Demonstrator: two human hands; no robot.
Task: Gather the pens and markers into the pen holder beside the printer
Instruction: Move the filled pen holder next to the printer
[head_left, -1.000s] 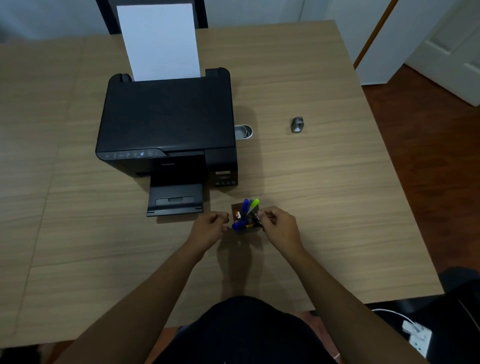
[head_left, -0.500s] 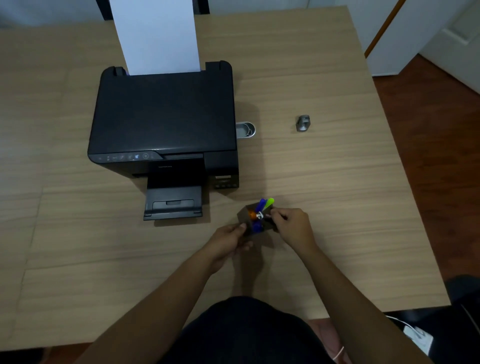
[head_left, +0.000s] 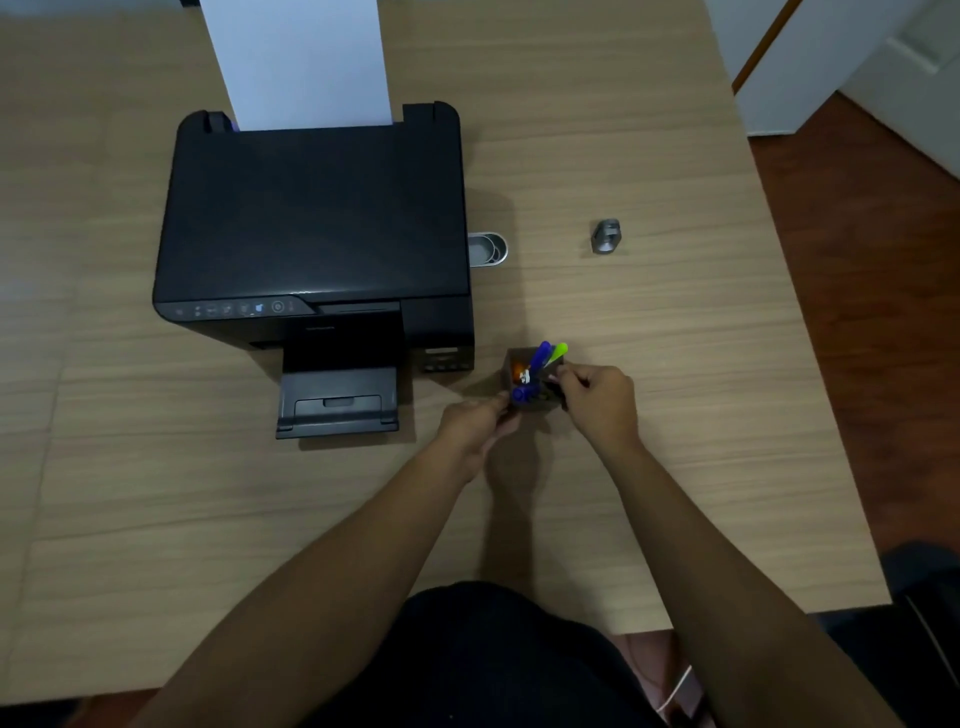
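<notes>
A light wood-grain desk (head_left: 649, 467) is being viewed from above, set in a room with a reddish-brown floor (head_left: 883, 291) and white door panels (head_left: 883, 57) at the far right. One black printer (head_left: 317, 249) is sitting left of centre, with one white sheet of paper (head_left: 296, 57) standing upright in its rear feed and its output tray (head_left: 337, 402) folded out toward the near edge. One small pen holder (head_left: 535, 382) is being steadied on the desk just beside the printer's front right corner. Pens and markers are being kept in it: one blue marker (head_left: 540, 356) and one green marker (head_left: 559, 352) are leaning up and away, an orange tip (head_left: 518, 371) and a further blue cap (head_left: 521, 394) are showing inside; a full count cannot be told. The left hand (head_left: 475, 428) is being pressed against the holder's near left side with fingers curled, while the right hand (head_left: 600, 400) is being closed in a pinch at its right rim; whether a pen is being gripped cannot be told. One metal tin (head_left: 488, 249) is lying touching the printer's right side, and one small grey object (head_left: 606, 236) is resting well apart to the right. Wide bare stretches of desk are being left open right of the holder, toward the right edge, and along the near edge.
</notes>
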